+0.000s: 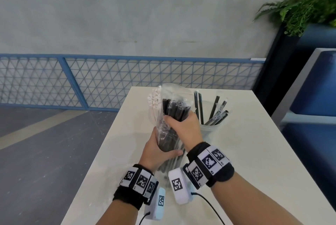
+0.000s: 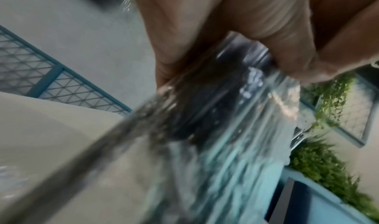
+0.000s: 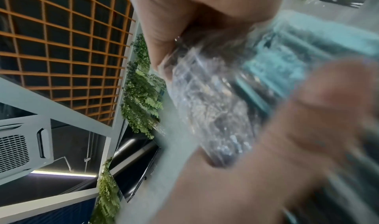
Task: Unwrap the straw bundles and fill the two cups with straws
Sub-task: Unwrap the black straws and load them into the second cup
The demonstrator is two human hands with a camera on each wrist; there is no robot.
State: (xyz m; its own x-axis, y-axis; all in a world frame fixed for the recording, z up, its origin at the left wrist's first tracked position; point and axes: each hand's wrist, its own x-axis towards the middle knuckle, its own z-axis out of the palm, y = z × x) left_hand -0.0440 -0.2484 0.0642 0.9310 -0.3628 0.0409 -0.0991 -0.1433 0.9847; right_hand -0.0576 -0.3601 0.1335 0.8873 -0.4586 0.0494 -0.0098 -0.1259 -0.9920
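Both hands wrapped round the bagged black straw bundle [image 1: 173, 121]: my left hand [image 1: 156, 152] low, my right hand [image 1: 183, 126] higher; cup [image 1: 211, 130] just right.

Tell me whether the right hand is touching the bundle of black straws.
Touching. The head view shows the right hand with its fingers curled round the bundle of black straws in its clear wrapper, above the left hand.

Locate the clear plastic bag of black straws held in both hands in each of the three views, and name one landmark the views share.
Head: clear plastic bag of black straws, centre, above the table, gripped by the left hand low and the right hand higher.
Left wrist: centre, running to the lower edge, blurred.
Right wrist: centre right, blurred.
Shared landmark: green fern plant.
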